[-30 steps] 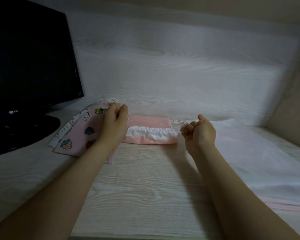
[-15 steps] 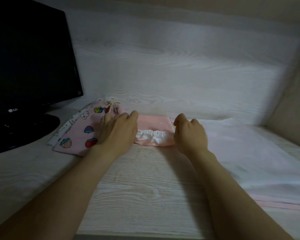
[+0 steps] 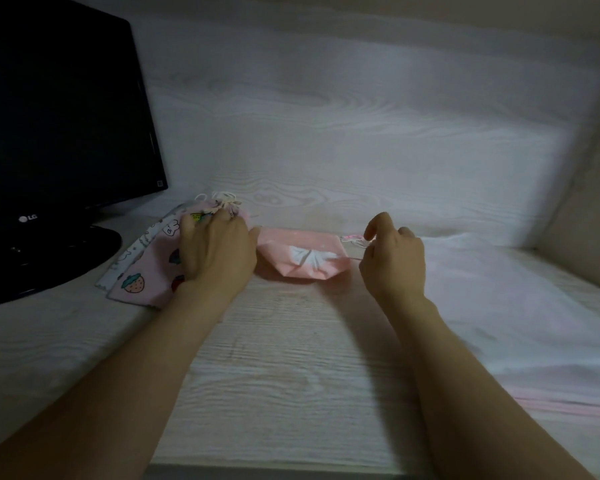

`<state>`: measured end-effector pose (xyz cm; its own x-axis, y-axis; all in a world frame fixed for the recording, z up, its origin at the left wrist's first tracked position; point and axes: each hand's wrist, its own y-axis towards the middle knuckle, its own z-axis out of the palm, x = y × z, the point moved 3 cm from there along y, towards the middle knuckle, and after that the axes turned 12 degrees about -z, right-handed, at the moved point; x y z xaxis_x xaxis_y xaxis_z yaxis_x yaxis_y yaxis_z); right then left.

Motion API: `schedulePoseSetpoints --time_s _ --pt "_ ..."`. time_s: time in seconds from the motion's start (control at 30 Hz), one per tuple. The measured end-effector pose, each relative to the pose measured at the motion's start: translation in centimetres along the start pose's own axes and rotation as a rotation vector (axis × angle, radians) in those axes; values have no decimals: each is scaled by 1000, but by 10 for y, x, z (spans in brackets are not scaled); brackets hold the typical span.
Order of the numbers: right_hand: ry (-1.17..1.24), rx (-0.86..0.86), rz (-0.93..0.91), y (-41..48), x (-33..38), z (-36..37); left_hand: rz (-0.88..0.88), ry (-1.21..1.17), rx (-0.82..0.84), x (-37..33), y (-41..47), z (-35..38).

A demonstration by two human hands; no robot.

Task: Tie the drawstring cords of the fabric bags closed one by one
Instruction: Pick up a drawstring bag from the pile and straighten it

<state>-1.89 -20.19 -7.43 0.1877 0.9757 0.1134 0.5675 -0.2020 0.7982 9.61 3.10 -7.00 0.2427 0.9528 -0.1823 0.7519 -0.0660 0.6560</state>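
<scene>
Pink bag (image 3: pixel 302 258) is being recorded between the hands, long axis lying left to right; its cord (image 3: pixel 353 241) is being pinched at the right end by the right hand (image 3: pixel 392 261), while the left hand (image 3: pixel 219 254) is being rested flat on the strawberry-print bag (image 3: pixel 146 271)

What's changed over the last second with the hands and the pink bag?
The right hand has pinched the cord and pulled it rightward, so the white mouth of the pink bag, spread wide a second ago, is now gathered tight. The left hand went to that bag's left end, then back flat onto the strawberry bag. Strawberry bag, monitor and white cloth stayed put.
</scene>
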Motion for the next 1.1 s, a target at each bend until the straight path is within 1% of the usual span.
schedulePoseSetpoints --time_s 0.07,0.13,0.2,0.3,0.37,0.43,0.47,0.57,0.67,0.73,0.8,0.87,0.93,1.03,1.1 --pt "-72 14 18 0 -1 0 23 -10 -30 -2 -1 1" --pt "-93 66 45 -3 -8 4 105 -44 -47 -1 -6 5" --pt "-33 108 51 -6 -14 8 168 -121 -59 4 -11 5" --pt "117 128 46 -5 -4 4 183 -274 -35 11 -12 -3" --pt "141 156 0 -4 8 -2 217 -306 -16 9 -12 -3" --pt "70 172 -65 -5 16 -5 225 -290 -35 7 -11 0" --pt "60 188 -68 -6 17 -5 218 -272 -64 7 -9 3" --pt "128 225 -68 -6 18 -3 218 -193 -137 6 -8 5" --pt "133 224 -107 -5 24 -1 223 -114 -135 3 -9 5" --pt "48 197 -154 -4 29 1 209 -63 -143 -2 -12 3" --pt "-54 161 -174 -4 34 2 196 -69 -132 -7 -15 -3" --pt "-108 144 -175 -4 38 0 171 -197 -88 -11 -18 -6" --pt "-91 186 -174 -4 40 -4 149 -423 -38 -12 -21 -9" --pt "78 199 -134 -3 42 -9 128 -711 72 -18 -22 -9" --pt "139 166 -184 -3 47 -9 102 -815 110 -23 -24 -10"
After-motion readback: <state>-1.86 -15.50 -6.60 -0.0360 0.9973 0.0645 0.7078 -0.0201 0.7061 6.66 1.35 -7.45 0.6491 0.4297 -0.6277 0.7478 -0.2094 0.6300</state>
